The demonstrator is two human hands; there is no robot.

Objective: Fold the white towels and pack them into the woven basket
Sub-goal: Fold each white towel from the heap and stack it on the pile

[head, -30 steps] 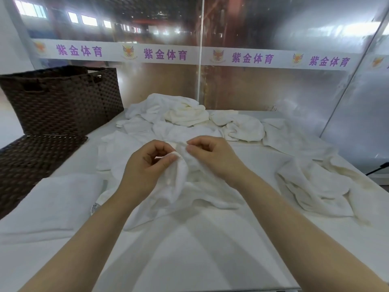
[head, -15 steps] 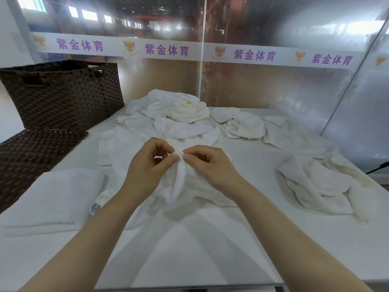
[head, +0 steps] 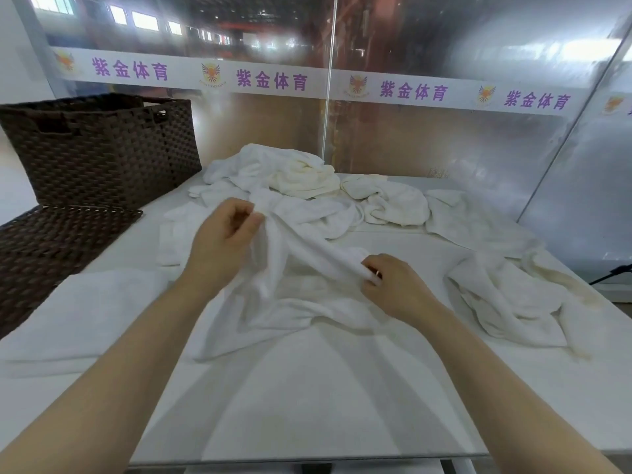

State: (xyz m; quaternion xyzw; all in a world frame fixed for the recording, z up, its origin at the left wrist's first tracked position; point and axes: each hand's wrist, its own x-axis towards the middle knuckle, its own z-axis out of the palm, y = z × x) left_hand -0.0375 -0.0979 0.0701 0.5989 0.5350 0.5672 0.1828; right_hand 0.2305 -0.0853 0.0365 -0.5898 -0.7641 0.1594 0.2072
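Left hand [head: 222, 241] and right hand [head: 393, 285] at frame centre, fingers pinched on one edge of a white towel [head: 290, 295]; woven basket [head: 102, 148] upper left.

White table [head: 307, 405] before reflective panels [head: 444, 159], purple-lettered banner [head: 307, 80]

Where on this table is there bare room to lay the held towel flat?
Bare: the near table between the forearms, in front of the held towel. Crowded: the rear pile, crumpled towels at right, a flat towel at left beside the basket lid.
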